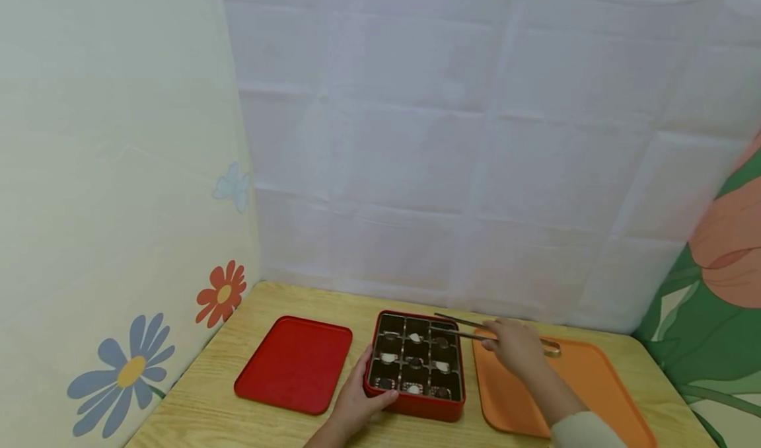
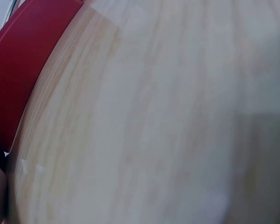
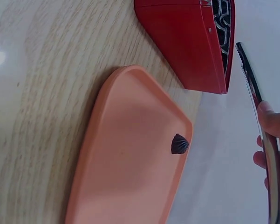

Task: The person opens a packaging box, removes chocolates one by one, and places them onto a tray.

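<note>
A red box [image 1: 421, 406] with a black divided insert holds small dark and white pieces, which look like chocolates, in several compartments. My left hand [image 1: 359, 402] grips its front left corner, thumb at the front rim and fingers along the left side. In my right hand [image 1: 516, 347] are metal tongs [image 1: 470, 335], their two arms spread apart, tips over the box's back right part. No piece shows between the tips. The right wrist view shows the serrated tip of the tongs [image 3: 244, 60] beside the box [image 3: 191, 46].
An orange tray [image 1: 567, 385] lies right of the box, partly under my right arm. One dark ridged piece [image 3: 179, 144] sits near its edge. The red lid [image 1: 294, 369] lies on the wooden table [image 1: 196, 405] at the left. Cloth walls stand at the back and sides.
</note>
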A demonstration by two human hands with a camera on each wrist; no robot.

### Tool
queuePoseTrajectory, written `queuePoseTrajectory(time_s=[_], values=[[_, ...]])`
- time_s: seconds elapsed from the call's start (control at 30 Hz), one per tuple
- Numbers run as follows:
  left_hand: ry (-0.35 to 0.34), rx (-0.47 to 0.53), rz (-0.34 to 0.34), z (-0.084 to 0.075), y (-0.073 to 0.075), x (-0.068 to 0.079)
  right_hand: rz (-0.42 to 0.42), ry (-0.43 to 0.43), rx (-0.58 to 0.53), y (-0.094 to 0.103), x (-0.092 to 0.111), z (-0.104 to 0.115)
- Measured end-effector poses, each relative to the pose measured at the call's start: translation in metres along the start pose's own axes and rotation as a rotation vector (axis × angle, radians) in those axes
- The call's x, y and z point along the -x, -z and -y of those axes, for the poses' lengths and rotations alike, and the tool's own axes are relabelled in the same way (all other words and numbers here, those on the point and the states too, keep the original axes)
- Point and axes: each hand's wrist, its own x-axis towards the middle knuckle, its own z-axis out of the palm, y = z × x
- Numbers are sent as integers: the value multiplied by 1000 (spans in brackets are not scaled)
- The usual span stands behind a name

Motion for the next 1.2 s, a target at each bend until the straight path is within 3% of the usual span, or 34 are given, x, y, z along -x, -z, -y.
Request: queuePoseTrajectory(time_s=[0.23,0.5,0.7,1.0,1.2], values=[[-3,4,-2,2,-1,-1,-11,37,36,0,-9,9],[-13,7,-7,4,-2,-2,48,42,65,1,-22,18],[-18,3,-10,4,-1,-1,58,64,153,3,-34,29],[-19,23,3,3,0,0,145,97,202,16,-47,47],[-24,19,-3,6,-1,-2,106,134,257,21,-53,55]])
